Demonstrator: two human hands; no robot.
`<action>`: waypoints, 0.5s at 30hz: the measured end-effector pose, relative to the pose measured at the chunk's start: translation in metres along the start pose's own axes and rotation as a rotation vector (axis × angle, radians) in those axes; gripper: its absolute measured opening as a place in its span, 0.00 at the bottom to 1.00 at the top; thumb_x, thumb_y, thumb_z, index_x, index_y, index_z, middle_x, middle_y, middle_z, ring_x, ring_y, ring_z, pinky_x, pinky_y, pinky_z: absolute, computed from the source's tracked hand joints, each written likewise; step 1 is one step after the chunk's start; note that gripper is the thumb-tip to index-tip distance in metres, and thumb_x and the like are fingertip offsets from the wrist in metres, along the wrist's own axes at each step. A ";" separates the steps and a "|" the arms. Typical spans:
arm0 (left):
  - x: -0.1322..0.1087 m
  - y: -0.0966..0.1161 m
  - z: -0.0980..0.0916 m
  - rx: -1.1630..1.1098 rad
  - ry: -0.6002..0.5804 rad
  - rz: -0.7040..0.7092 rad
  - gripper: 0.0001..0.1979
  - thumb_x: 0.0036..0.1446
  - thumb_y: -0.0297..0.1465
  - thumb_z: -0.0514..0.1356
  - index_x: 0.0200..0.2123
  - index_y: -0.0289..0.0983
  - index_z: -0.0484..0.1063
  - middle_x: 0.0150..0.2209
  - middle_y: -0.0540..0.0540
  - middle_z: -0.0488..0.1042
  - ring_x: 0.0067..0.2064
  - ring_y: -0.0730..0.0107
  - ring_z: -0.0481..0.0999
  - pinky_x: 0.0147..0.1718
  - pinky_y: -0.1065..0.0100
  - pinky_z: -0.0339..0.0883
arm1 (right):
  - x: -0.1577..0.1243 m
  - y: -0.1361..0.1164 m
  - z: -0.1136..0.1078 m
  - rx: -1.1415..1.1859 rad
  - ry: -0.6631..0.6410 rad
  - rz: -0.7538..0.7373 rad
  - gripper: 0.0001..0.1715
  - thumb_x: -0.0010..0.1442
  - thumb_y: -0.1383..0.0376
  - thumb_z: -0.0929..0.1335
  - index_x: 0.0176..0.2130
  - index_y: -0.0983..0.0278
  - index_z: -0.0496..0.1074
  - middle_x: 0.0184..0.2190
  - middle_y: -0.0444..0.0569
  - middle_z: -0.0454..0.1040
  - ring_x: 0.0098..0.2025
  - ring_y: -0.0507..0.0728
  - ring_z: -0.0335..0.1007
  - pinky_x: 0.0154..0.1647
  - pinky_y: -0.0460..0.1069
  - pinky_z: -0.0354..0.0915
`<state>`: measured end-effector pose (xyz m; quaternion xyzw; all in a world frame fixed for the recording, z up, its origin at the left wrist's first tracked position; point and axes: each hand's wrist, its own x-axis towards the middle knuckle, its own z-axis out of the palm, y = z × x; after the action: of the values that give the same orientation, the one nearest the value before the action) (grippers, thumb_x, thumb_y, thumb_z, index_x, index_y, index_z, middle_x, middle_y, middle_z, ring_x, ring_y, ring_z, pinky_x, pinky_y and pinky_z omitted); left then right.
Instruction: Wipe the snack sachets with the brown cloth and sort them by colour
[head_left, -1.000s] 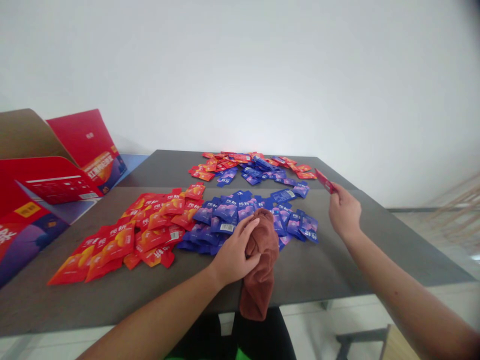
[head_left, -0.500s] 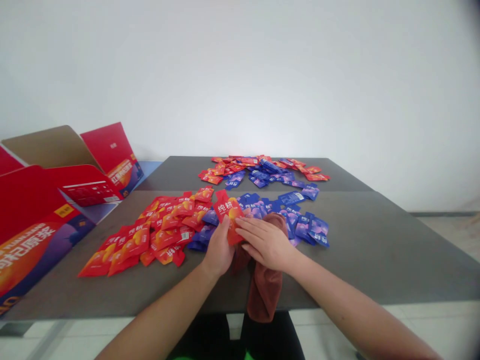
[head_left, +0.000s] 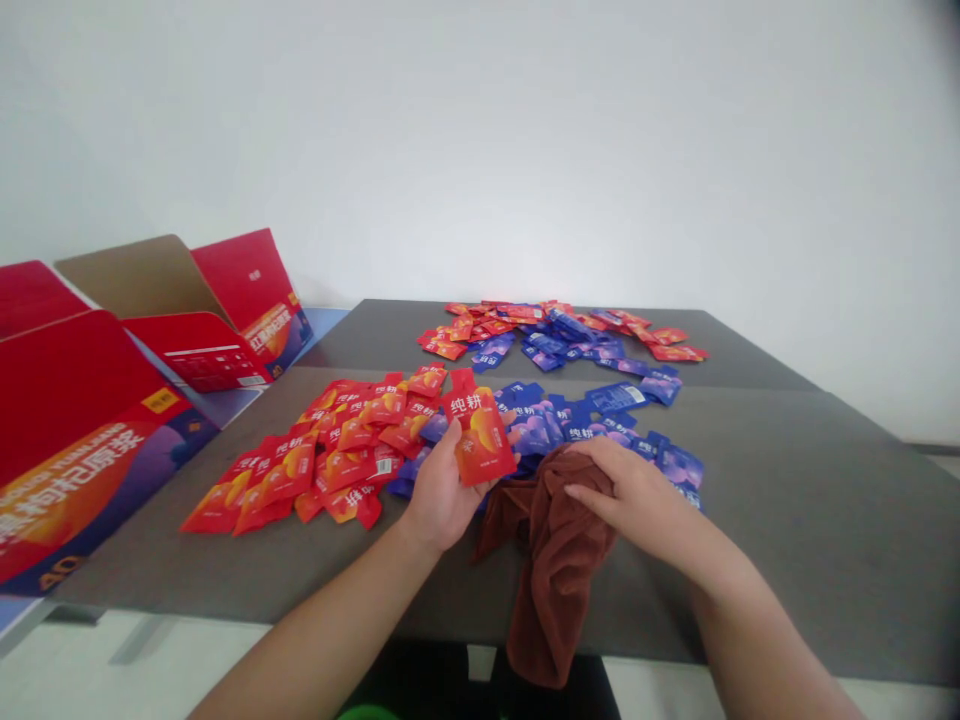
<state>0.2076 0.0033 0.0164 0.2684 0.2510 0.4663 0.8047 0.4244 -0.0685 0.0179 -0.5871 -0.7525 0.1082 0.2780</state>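
Head view: a glossy red-orange sachet (head_left: 478, 436) is gripped upright by the curled left hand (head_left: 444, 492), while a crumpled brown towel (head_left: 559, 560) is rested on by the open right hand (head_left: 628, 492).

I can't see what lies under the brown towel (head_left: 559, 560), which covers the near edge of the blue sachets (head_left: 592, 425). The left hand (head_left: 442, 490) covers the lower corner of the red sachet (head_left: 478, 436). The red carton (head_left: 82, 400) runs off my view's left edge, the left forearm (head_left: 315, 630) and right forearm (head_left: 757, 620) are cut off at the bottom, and the print on the far pile of sachets (head_left: 555, 330) is too small to read.
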 end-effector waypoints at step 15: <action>-0.008 -0.025 0.002 0.122 -0.083 -0.048 0.18 0.60 0.40 0.57 0.45 0.34 0.75 0.42 0.42 0.80 0.49 0.58 0.77 0.52 0.60 0.69 | -0.001 -0.062 0.033 0.213 -0.122 -0.437 0.19 0.46 0.73 0.65 0.39 0.58 0.71 0.40 0.47 0.74 0.41 0.57 0.70 0.44 0.53 0.65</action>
<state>0.2202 -0.0146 0.0025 0.3299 0.2517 0.4194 0.8074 0.3549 -0.0817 0.0207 -0.3704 -0.8613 0.1593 0.3092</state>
